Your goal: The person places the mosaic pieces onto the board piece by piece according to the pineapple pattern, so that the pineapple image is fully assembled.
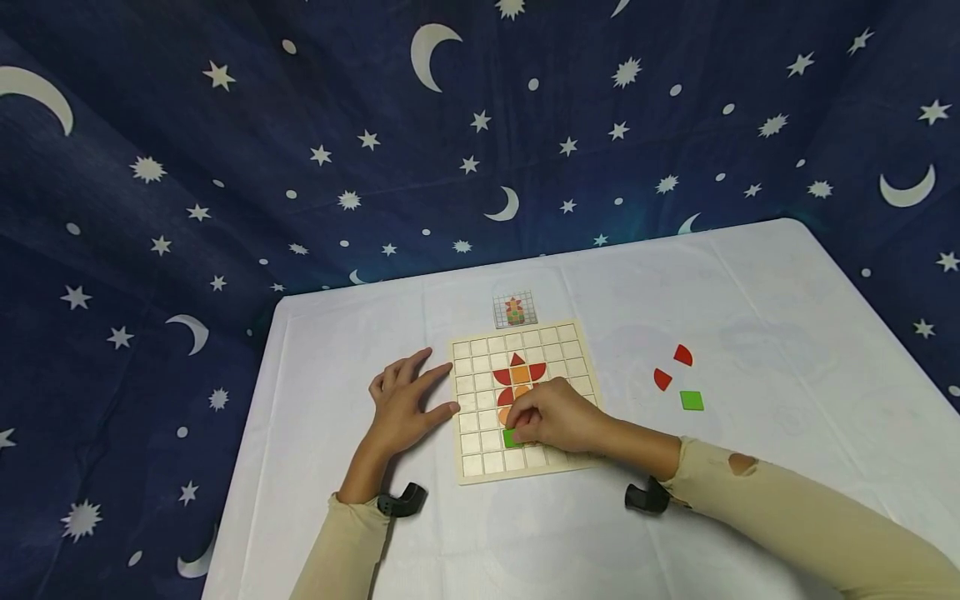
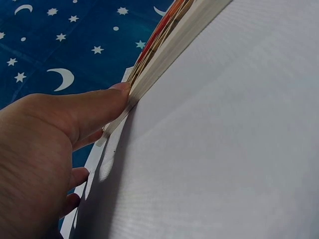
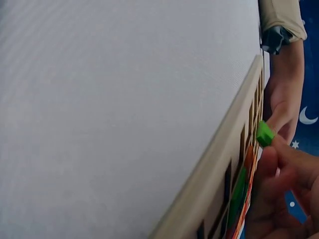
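Note:
My right hand (image 1: 558, 417) pinches a green square tile (image 3: 264, 133) between thumb and forefinger, low over the wooden grid board (image 1: 468, 467). Tiles set in the board form a figure: a red triangle (image 1: 517, 360) on top, an orange square (image 1: 520, 375) beneath it, red quarter-circles (image 1: 501, 377) at both sides. Lower red and orange pieces are partly covered by the right hand. Another green piece (image 3: 237, 196) shows in the board in the right wrist view. My left hand (image 1: 397, 412), fingers spread, has its thumb and forefinger at the board's left edge.
Behind the board lies a small pattern card (image 1: 515, 309) with a similar figure. To the right, two loose red quarter-circles (image 1: 683, 355) and a green square (image 1: 692, 401) rest on the white table (image 1: 750, 333). A star-patterned cloth (image 1: 480, 150) hangs behind.

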`<action>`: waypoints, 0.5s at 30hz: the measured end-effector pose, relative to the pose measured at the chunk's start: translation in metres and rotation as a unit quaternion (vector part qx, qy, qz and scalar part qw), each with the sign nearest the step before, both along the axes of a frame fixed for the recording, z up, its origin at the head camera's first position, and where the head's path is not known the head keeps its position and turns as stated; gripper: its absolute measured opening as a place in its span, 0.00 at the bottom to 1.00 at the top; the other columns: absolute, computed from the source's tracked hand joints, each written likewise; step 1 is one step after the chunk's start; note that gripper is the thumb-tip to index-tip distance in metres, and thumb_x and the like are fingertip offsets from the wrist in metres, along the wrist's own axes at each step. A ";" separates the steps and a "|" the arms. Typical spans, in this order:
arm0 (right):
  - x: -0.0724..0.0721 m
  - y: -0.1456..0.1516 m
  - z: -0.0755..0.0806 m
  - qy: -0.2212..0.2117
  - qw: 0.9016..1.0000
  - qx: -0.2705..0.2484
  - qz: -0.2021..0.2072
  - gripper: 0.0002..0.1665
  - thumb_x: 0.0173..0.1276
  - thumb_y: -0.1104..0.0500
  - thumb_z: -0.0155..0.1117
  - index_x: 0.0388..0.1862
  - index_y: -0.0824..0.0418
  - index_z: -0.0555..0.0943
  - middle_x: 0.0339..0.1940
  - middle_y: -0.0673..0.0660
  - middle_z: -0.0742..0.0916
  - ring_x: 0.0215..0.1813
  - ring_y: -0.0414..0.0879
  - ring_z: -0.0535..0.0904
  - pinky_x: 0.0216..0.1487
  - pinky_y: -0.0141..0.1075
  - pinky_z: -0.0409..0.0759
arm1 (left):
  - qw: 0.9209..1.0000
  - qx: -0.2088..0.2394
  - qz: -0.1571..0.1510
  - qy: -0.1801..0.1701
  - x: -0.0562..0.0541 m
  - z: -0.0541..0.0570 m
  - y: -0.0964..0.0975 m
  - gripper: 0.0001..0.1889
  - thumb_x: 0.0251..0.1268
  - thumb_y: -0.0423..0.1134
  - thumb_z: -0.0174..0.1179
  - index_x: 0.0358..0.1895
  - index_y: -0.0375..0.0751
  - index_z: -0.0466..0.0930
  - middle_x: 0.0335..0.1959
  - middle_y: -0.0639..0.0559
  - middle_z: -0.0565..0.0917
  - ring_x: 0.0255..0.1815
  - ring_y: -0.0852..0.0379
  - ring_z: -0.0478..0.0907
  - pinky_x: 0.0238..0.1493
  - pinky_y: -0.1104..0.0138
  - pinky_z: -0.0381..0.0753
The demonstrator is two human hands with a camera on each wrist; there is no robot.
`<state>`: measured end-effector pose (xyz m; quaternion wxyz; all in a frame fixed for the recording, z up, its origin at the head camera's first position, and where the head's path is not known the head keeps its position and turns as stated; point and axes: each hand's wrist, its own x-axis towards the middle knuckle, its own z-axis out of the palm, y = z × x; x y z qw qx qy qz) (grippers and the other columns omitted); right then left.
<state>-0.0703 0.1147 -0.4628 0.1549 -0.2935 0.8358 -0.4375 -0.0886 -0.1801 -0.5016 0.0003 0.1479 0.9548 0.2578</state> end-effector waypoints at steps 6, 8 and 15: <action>0.002 -0.006 -0.001 0.047 0.998 0.028 -0.004 0.06 0.58 0.63 0.78 0.29 0.51 0.91 0.26 0.39 0.87 0.31 0.30 0.79 0.36 0.28 0.79 | 1.000 -0.001 0.001 0.000 0.000 0.000 0.000 0.34 0.60 0.63 0.68 0.70 0.59 0.77 0.80 0.47 0.62 0.76 0.41 0.55 0.68 0.37 0.42; 0.002 -0.007 -0.001 0.061 0.997 0.044 -0.006 0.05 0.58 0.62 0.79 0.29 0.50 0.91 0.27 0.39 0.87 0.33 0.30 0.79 0.37 0.28 0.78 | 1.000 0.000 0.001 0.001 0.000 0.000 0.000 0.35 0.59 0.63 0.68 0.70 0.59 0.77 0.80 0.47 0.62 0.76 0.40 0.55 0.68 0.37 0.42; 0.001 -0.009 -0.003 0.092 0.992 0.084 -0.009 0.04 0.58 0.60 0.79 0.29 0.49 0.92 0.25 0.37 0.85 0.30 0.29 0.76 0.35 0.28 0.76 | 1.000 0.002 0.002 0.000 0.000 0.000 0.001 0.34 0.59 0.62 0.68 0.70 0.59 0.77 0.80 0.47 0.62 0.76 0.40 0.55 0.68 0.37 0.42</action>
